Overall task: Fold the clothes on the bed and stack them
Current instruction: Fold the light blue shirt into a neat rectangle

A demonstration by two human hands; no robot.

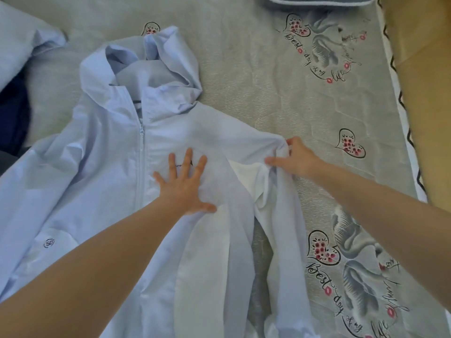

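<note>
A pale blue hooded jacket lies front-up on the bed, zipper closed, hood toward the far side. My left hand presses flat on its chest with fingers spread, right of the zipper. My right hand pinches the fabric at the jacket's right shoulder, where the sleeve starts; that sleeve runs down toward me beside the body.
Another pale blue garment and a dark blue one lie at the left edge. A grey pillow sits at the top. The bed's right edge borders a wooden floor. Printed grey bedsheet is bare to the right.
</note>
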